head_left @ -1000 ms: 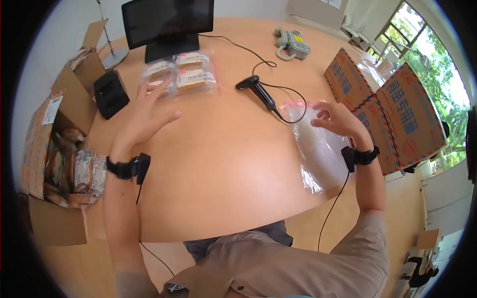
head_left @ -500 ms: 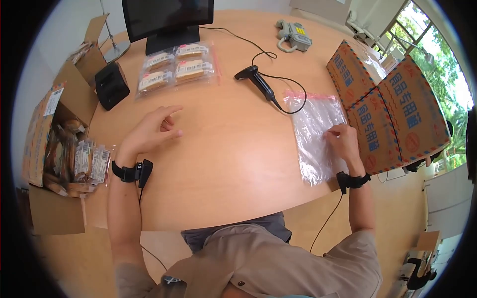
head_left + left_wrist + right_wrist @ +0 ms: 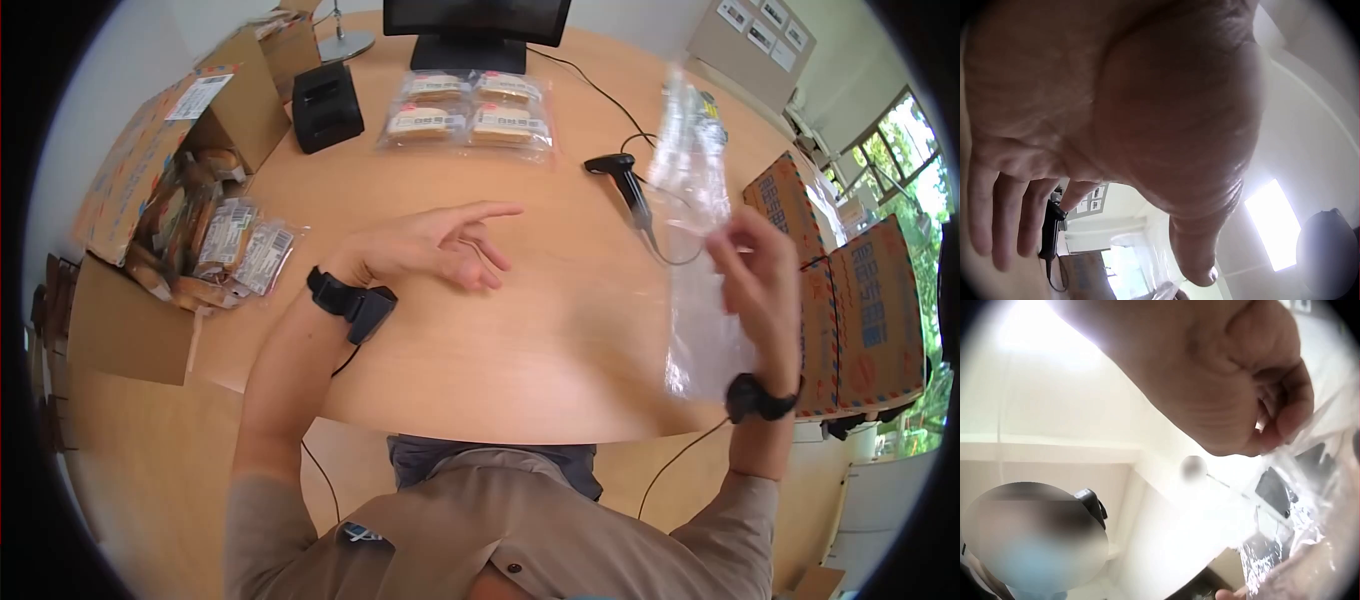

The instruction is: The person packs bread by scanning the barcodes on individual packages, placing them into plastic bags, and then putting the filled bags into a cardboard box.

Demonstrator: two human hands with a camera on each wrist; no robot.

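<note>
A clear plastic bag (image 3: pixel 695 310) hangs raised over the right side of the table. My right hand (image 3: pixel 760 290), blurred in the head view, pinches the bag; the right wrist view shows thumb and fingertips of the right hand (image 3: pixel 1254 394) closed on the film (image 3: pixel 1304 512). My left hand (image 3: pixel 430 245) hovers over the middle of the table, holding nothing, fingers extended and thumb apart. In the left wrist view the left hand (image 3: pixel 1116 125) shows its palm, with the bag (image 3: pixel 1157 259) beyond. A clear pack of four wrapped bread pieces (image 3: pixel 470 115) lies before the monitor.
A black scanner (image 3: pixel 625 185) with its cable lies left of the bag. At left are an open carton (image 3: pixel 150 170) of wrapped breads (image 3: pixel 245 245) and a black device (image 3: pixel 327 108). A monitor (image 3: pixel 470 50) stands at the back; a printed carton (image 3: pixel 860 310) is at right.
The bag, flat on the table before, is lifted in my right hand. My left hand has moved away from the bread pack toward the table's middle. The head view has turned right.
</note>
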